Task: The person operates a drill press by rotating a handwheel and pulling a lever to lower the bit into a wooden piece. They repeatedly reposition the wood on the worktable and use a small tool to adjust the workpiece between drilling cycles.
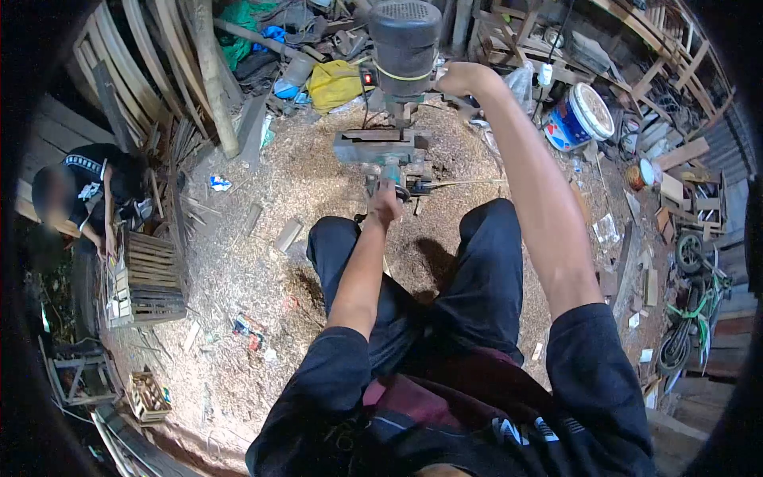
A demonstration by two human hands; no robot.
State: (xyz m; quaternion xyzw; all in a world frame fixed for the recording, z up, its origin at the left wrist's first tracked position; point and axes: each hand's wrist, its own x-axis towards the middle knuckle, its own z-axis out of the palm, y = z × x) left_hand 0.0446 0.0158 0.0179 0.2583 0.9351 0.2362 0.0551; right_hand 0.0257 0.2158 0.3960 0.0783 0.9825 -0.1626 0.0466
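In front of my knees stands a drill press-like machine with a dark motor housing (405,48) on top. Its bit (402,131) points down at a metal vise (373,148), where a long block seems to lie between the jaws. Below the vise, my left hand (385,203) is closed around a black handwheel (403,193), partly hiding it. My right hand (467,79) is raised at the motor's right side with its fingers curled; what they grip is hidden. A red-lit switch (367,79) glows left of the motor.
Wood shavings (262,238) cover the floor. Another person (87,187) bends over a slatted wooden piece (151,274) at left. A yellow sack (334,86) lies behind the machine, a white-blue bucket (579,118) to the right. Farther right is a small motorbike (695,306).
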